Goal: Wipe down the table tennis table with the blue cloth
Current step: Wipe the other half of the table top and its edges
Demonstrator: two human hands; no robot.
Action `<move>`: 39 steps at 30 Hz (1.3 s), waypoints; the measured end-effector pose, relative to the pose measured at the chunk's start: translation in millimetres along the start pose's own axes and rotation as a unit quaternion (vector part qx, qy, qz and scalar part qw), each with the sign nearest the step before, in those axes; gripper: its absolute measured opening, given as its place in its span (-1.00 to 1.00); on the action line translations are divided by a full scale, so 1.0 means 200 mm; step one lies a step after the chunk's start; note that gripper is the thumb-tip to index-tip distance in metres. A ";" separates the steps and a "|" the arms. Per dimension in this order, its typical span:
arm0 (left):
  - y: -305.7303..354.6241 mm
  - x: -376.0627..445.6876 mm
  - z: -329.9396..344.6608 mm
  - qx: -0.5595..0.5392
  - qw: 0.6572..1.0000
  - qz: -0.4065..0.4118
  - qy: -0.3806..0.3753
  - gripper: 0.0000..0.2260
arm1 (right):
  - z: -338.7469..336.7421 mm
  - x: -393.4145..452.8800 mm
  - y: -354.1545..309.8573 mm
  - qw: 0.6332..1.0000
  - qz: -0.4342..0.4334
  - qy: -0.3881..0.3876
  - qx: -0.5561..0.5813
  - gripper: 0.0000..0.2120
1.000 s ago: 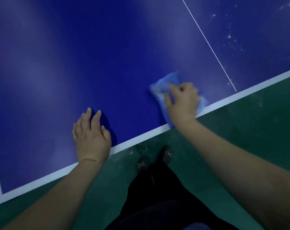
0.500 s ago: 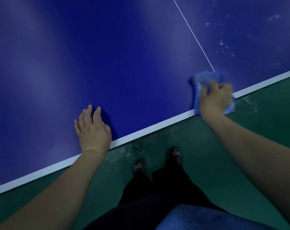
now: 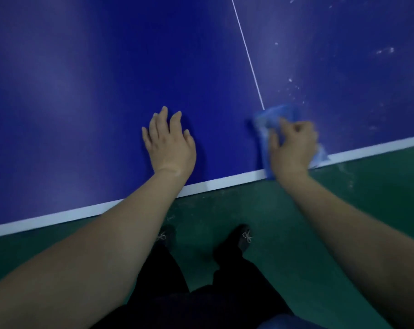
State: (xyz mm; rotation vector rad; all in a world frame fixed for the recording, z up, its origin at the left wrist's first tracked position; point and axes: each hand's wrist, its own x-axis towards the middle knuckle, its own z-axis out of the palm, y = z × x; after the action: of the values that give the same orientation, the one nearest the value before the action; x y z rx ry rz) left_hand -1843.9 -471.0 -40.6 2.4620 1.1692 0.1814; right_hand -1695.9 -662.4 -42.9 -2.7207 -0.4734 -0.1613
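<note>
My right hand [image 3: 292, 148] grips the blue cloth [image 3: 276, 115] at the table [image 3: 82, 91] edge, by the centre line; my left hand [image 3: 169, 141] lies flat, empty. White specks [image 3: 293, 87] beyond could get swept onto the floor [image 3: 367, 186], I reckon.

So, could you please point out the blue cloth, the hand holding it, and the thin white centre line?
blue cloth [image 3: 276, 114]: head view, its top edge above the fingers.
right hand [image 3: 292, 148]: head view, back of the hand.
centre line [image 3: 247, 52]: head view, midway along it.
</note>
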 end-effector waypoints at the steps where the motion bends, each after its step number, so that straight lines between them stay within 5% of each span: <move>1: 0.03 0.01 0.04 0.017 1.000 -0.013 0.008 -0.58 | 0.01 -0.04 -0.04 0.995 -0.095 -0.031 0.025 -0.72; 3: 0.05 0.02 0.08 0.044 0.998 -0.026 0.023 -0.57 | 0.01 -0.03 -0.04 0.962 -0.252 -0.090 0.058 -0.72; 5: 0.04 0.01 0.09 0.060 0.997 -0.029 0.037 -0.57 | 0.00 0.15 0.00 0.948 -0.293 -0.108 0.061 -0.72; 7: 0.04 0.01 0.09 0.069 0.996 -0.032 0.044 -0.57 | 0.01 0.34 0.09 0.966 -0.239 -0.088 0.035 -0.70; 10: 0.05 0.02 0.07 0.071 0.996 -0.035 0.051 -0.58 | -0.02 0.54 0.28 0.999 -0.021 -0.033 -0.001 -0.66; 12: 0.06 0.01 0.07 0.071 0.995 -0.037 0.055 -0.58 | -0.04 0.47 0.30 0.999 0.049 -0.012 -0.013 -0.67; 16: 0.06 0.01 0.06 0.069 0.995 -0.044 0.058 -0.59 | -0.01 0.30 0.12 0.975 -0.191 -0.095 0.065 -0.71; 19: 0.06 0.01 0.06 0.073 0.995 -0.046 0.053 -0.59 | 0.05 0.56 0.00 0.937 -0.315 -0.142 0.051 -0.70; 21: 0.07 0.02 0.06 0.075 0.995 -0.050 0.048 -0.59 | 0.09 0.77 0.02 0.962 -0.246 -0.117 0.032 -0.68; 24: 0.07 0.03 0.06 0.073 0.995 -0.056 0.045 -0.59 | 0.09 0.82 0.11 1.000 0.000 -0.021 0.014 -0.67; 26: 0.07 0.02 0.06 0.075 0.995 -0.057 0.043 -0.59 | 0.09 0.66 0.06 0.999 0.045 -0.005 0.015 -0.68; 30: 0.07 0.02 0.06 0.079 0.995 -0.059 0.036 -0.58 | 0.13 0.56 -0.17 0.963 -0.233 -0.118 0.070 -0.72; 32: 0.06 0.02 0.06 0.081 0.994 -0.061 0.035 -0.57 | 0.17 0.74 -0.24 0.941 -0.304 -0.139 0.054 -0.71; 34: 0.07 0.02 0.06 0.084 0.994 -0.063 0.031 -0.55 | 0.20 0.93 -0.22 0.966 -0.233 -0.114 0.019 -0.68; 36: 0.07 0.03 0.06 0.086 0.994 -0.064 0.026 -0.53 | 0.19 1.01 -0.10 0.996 -0.071 -0.056 0.006 -0.66; 39: 0.07 0.03 0.05 0.091 0.993 -0.067 0.017 -0.53 | 0.13 0.80 -0.05 0.999 0.051 -0.014 0.013 -0.68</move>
State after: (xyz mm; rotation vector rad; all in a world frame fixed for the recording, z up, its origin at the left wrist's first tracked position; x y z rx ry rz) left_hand -1827.6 -477.9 -45.1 2.5324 1.4168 0.0809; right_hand -1549.1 -595.0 -35.0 -2.7170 -0.3421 -0.0888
